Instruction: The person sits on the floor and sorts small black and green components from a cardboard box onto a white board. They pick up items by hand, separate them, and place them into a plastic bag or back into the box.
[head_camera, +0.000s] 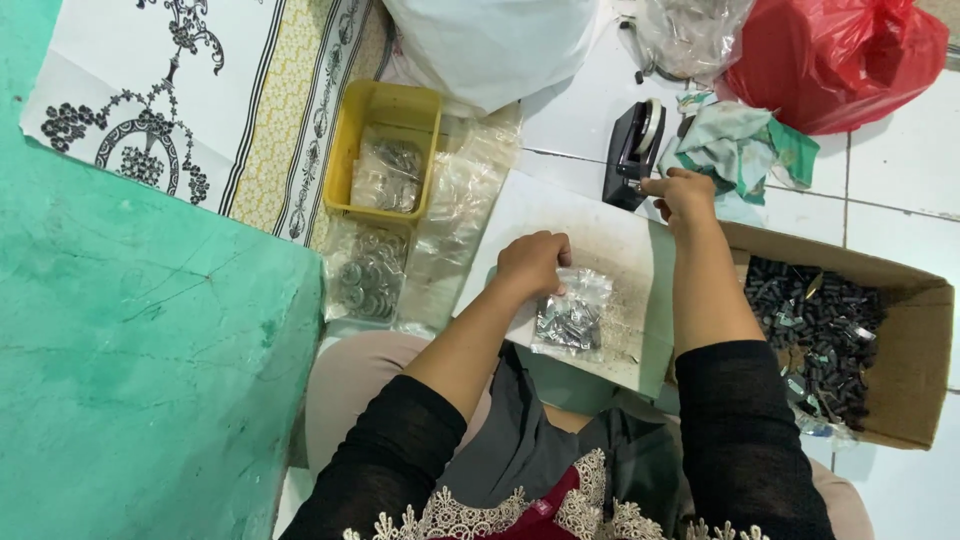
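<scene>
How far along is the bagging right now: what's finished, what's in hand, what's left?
Done, apparently: filled clear packets lie in the yellow tray and in a pile below it. In hand: the left hand holds a small filled bag on the white board, while the right hand reaches the black tape dispenser. Left: many dark parts fill the cardboard box.

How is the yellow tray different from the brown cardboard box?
The yellow tray is bright plastic, while the cardboard box is dull brown. The yellow tray holds clear bags of shiny metal rings; the cardboard box holds a loose heap of small dark parts. The yellow tray sits beyond the left hand; the cardboard box lies beside the right arm, whose right hand reaches the black tape dispenser. Both are open-topped.
</scene>
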